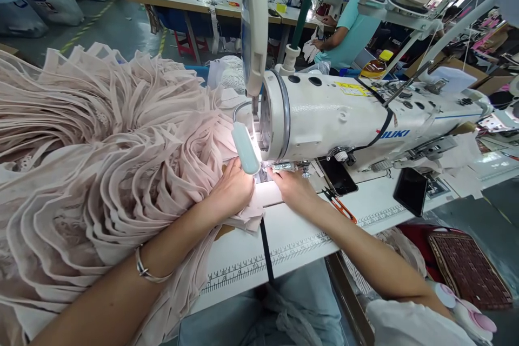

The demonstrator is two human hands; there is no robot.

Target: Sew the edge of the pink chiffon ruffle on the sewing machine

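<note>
The pale pink fabric [269, 194] lies on the desk [298, 223] by the needle area of the white sewing machine [332, 111], between the two hands. The left hand [233, 189] is on its left, palm down on pink cloth, fingertips partly behind the pale green lamp [245, 148]; how its fingers are set I cannot tell. The right hand [292, 186] is on its right, thumb and forefinger pointing in toward the needle area; whether they pinch the cloth I cannot tell. A big heap of pink pieces [133, 173] crowds the left side, spilling over the near edge. The machine body closes off the far right. Open desk runs between the forearms to the near edge, with its printed ruler [300, 248]. Right of the right hand lie orange-handled snips [344, 208], a black phone [339, 177] and, farther right, another dark device [410, 191].
</note>
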